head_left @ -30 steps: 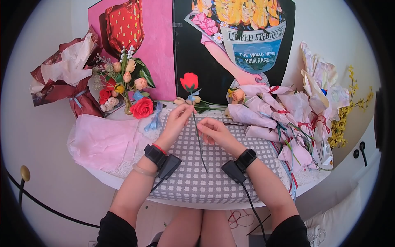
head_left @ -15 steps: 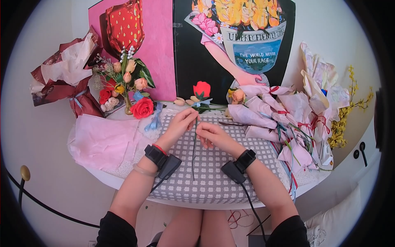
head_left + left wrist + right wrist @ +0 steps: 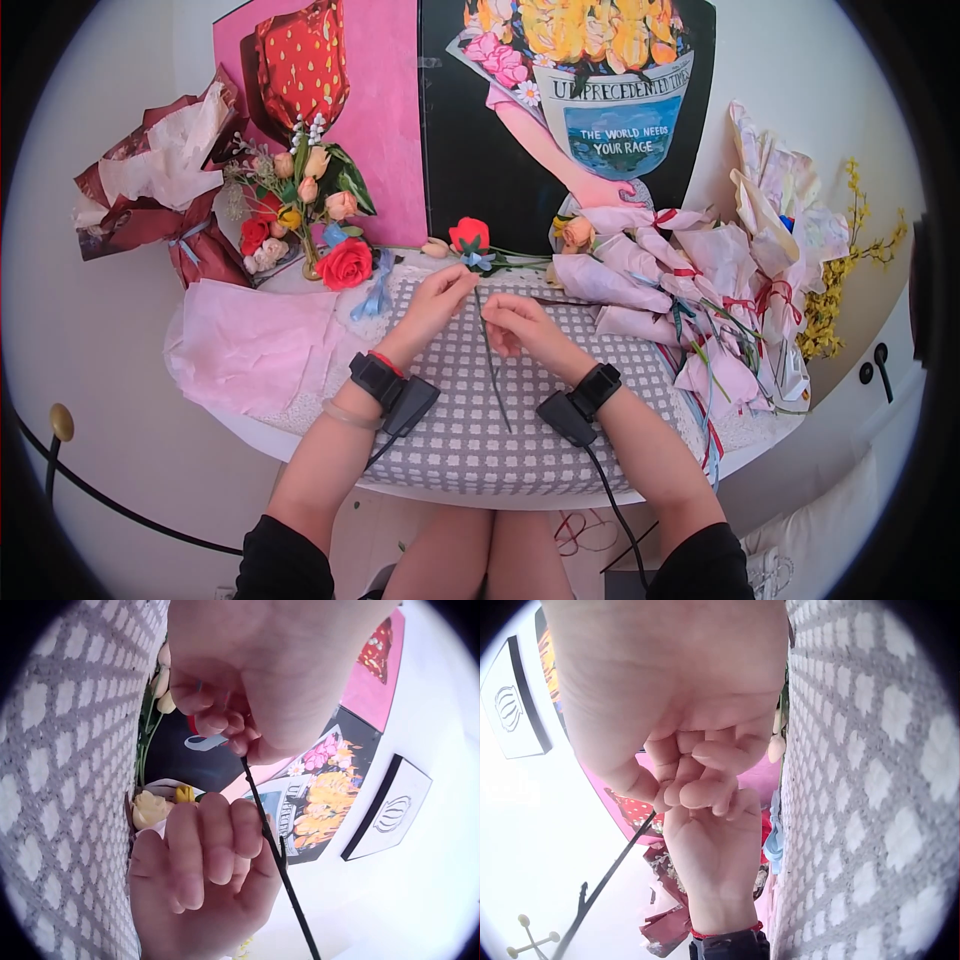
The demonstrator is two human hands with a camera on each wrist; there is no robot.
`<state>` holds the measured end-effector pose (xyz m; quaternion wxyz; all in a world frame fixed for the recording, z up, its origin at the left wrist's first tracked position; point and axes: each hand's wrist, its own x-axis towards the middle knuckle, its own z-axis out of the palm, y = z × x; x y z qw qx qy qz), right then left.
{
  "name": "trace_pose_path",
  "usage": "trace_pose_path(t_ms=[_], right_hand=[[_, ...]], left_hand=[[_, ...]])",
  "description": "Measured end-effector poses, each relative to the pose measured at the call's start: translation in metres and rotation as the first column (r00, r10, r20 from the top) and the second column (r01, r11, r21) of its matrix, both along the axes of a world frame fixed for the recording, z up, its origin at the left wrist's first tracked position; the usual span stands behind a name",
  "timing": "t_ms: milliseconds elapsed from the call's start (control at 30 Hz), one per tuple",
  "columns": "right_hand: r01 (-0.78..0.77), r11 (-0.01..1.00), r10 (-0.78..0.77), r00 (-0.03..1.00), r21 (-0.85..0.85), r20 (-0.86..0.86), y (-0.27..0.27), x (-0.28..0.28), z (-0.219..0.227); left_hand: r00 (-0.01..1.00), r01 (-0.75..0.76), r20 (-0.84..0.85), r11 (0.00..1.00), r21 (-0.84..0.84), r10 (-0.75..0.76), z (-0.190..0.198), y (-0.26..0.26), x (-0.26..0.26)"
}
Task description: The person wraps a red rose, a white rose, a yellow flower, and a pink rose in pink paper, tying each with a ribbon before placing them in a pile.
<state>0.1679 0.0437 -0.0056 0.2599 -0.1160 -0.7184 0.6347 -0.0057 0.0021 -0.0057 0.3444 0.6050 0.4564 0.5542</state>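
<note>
In the head view, a red rose (image 3: 468,234) with a small blue ribbon bow (image 3: 478,261) tilts away above the cushion's far edge. The left hand (image 3: 435,305) pinches its thin dark green stem (image 3: 494,375) just below the flower. Lower on the stem, the right hand (image 3: 532,332) holds it between thumb and index finger, other fingers curled. In the left wrist view the stem (image 3: 295,896) runs from the left fingertips past the right hand (image 3: 206,877). The right wrist view shows the stem (image 3: 607,881) emerging at the right thumb; the flower is hidden there.
A grey checked cushion (image 3: 430,450) lies under the hands. Pink paper sheets (image 3: 255,345) and a small bouquet (image 3: 346,262) are at left, wrapped flowers (image 3: 610,283) at right. Loose pale tulips (image 3: 435,247) lie behind; painted panels (image 3: 385,130) stand at the back.
The rose head has dropped lower and tipped farther back, swinging right and then left. The stem's lower end swung left, then back right. Both hands have stayed nearly in place.
</note>
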Motion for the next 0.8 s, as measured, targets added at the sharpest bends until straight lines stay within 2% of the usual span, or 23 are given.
trace_pose_path(t_ms=[100, 167, 367, 500, 633, 800], right_hand=[[-0.009, 1.0, 0.009, 0.999, 0.003, 0.031, -0.006, 0.0006, 0.0058], [-0.049, 0.996, 0.047, 0.999, 0.07, 0.028, -0.0066, 0.0006, 0.0064], [-0.095, 0.995, 0.092, 0.993, 0.041, 0.074, -0.0057, 0.0007, 0.0049], [-0.098, 0.995, 0.097, 0.994, 0.014, 0.056, -0.0056, 0.0014, 0.0057], [-0.067, 0.996, 0.064, 0.997, 0.066, 0.047, -0.0008, 0.0004, 0.0012], [-0.062, 0.992, 0.058, 0.998, 0.106, 0.037, 0.0005, -0.0003, -0.0009]], left_hand=[[0.998, 0.042, 0.053, 0.999, 0.002, -0.043, 0.0026, -0.0024, 0.0005], [0.994, 0.072, 0.084, 0.997, 0.002, -0.072, 0.0038, -0.0031, 0.0003], [0.984, 0.123, 0.126, 0.992, 0.031, -0.126, 0.0061, -0.0056, 0.0038], [0.978, 0.082, 0.193, 0.996, 0.023, -0.085, 0.0037, -0.0021, 0.0046], [0.95, 0.058, 0.308, 0.998, 0.016, -0.061, -0.0021, 0.0037, 0.0005], [0.966, 0.014, 0.256, 0.999, 0.038, -0.023, 0.0011, 0.0006, 0.001]])
